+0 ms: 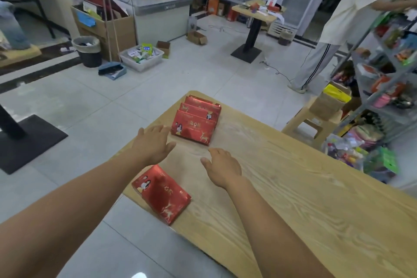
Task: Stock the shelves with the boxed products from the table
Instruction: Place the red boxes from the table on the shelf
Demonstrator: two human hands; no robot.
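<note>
The left hand [153, 144] is spread flat with straight fingers and holds nothing; it sits over the left edge of the table [293, 187], fingertips just beside the near corner of the stack of red boxes [196, 122], and contact cannot be judged. The right hand [222, 169] is likewise spread and empty, palm down above bare wood, near the stack but apart from it. The light wooden table runs out of the picture at the right and bottom. The shelves [383, 74] stand beyond its right side, cut off by the frame edge, and their colourful packets are too blurred to tell apart. A second person [345, 18] stands at those shelves, with the head out of the picture. The stack lies near the table's far corner and looks like three overlapping boxes, with only strips of the lower ones showing. A single red box [161, 194] lies at the near left edge, its far end hidden under the left wrist. Both fronts carry a figure in white, gold deer and gold characters too smeared to read.
</note>
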